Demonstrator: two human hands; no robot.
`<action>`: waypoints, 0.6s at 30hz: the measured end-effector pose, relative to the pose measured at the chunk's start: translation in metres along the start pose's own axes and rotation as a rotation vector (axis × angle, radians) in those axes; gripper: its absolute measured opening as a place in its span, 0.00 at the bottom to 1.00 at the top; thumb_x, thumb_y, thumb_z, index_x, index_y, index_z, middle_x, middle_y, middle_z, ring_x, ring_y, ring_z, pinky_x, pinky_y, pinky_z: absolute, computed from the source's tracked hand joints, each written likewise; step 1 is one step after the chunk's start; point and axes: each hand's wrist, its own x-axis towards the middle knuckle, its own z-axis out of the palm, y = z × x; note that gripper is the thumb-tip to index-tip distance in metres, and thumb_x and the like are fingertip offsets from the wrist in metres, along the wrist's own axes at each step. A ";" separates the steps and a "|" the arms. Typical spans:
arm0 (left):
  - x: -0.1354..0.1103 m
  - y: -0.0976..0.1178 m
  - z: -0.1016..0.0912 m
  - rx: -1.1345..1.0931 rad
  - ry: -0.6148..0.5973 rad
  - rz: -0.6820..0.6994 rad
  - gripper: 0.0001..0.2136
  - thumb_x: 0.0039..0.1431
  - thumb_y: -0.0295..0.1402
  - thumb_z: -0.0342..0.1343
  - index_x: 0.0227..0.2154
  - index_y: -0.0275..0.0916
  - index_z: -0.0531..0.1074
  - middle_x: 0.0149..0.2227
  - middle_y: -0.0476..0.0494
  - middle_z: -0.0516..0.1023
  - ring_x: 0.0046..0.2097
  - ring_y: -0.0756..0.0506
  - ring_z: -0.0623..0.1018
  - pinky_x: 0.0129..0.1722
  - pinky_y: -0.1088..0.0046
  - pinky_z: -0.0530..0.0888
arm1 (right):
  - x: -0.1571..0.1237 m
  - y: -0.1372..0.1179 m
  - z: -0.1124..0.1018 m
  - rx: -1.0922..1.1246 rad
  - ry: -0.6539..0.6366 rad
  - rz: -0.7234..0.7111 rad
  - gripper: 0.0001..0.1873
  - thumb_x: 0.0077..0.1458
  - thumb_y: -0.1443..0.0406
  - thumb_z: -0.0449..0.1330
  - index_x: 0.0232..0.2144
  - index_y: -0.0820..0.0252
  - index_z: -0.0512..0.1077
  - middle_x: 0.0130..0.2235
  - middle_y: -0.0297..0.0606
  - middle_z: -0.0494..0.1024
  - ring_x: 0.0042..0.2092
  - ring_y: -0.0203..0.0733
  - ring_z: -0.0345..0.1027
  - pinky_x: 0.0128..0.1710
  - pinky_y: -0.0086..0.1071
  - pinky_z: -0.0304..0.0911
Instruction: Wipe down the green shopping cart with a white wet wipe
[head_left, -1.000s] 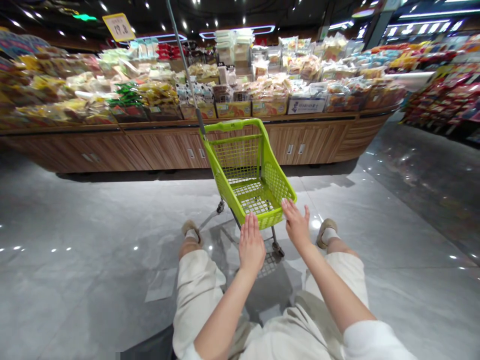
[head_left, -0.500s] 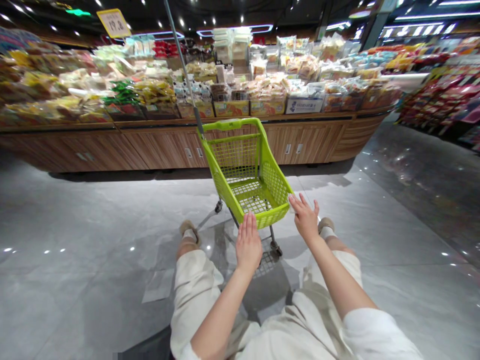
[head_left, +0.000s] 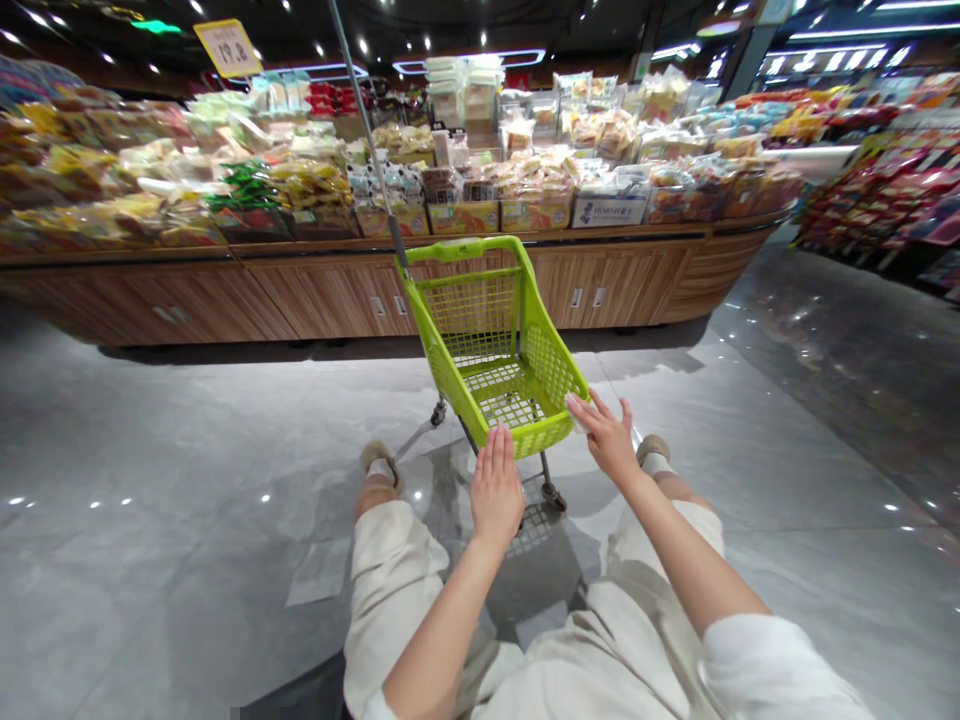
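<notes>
A small lime-green shopping cart point(head_left: 541, 345) stands in front of my knees, its basket bare inside. My left hand point(head_left: 497, 490) rests at the near rim, fingers straight and side by side with the tips touching the edge; its thumb is hidden. At the near right corner, my right hand point(head_left: 609, 438) presses a white tissue point(head_left: 577, 408) against the rim. The tissue pokes out past the fingertips, while the thumb or a finger sticks up to one side. Most of the tissue is covered by the fingers.
Behind the cart runs a wooden display counter point(head_left: 322, 295) heaped with packaged snacks. A grey pole point(head_left: 367, 125) rises from the cart's far left corner. A price sign point(head_left: 228, 48) hangs upper left. My shoes point(head_left: 381, 465) flank the cart on grey tiles. More shelves point(head_left: 885, 190) stand right.
My right hand has slid slightly left along the rim corner, and more of the white tissue shows over the edge. My left hand and the cart stay in place.
</notes>
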 end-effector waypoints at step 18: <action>0.002 0.001 0.001 -0.010 0.001 0.009 0.33 0.65 0.24 0.41 0.70 0.34 0.36 0.72 0.37 0.50 0.72 0.43 0.50 0.68 0.58 0.59 | 0.000 -0.028 -0.001 0.096 -0.038 0.069 0.43 0.47 0.78 0.48 0.65 0.46 0.59 0.65 0.34 0.66 0.71 0.47 0.45 0.66 0.60 0.30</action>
